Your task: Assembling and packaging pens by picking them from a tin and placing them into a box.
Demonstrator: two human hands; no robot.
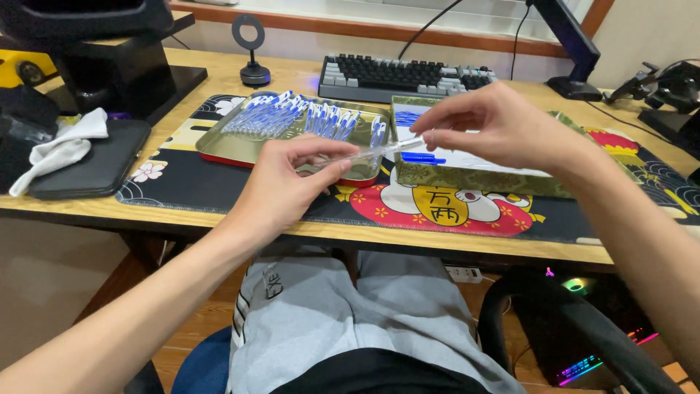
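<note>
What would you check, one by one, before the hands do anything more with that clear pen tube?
1. Clear pen tube held at both ends by the left hand and right hand: ok.
2. Tube lifted clear above the desk mat: ok.
3. Blue part within reach in the green box: ok.
4. Gold tray of blue-capped pens sits flat: ok.
5. Refill inside the tube: cannot tell.
</note>
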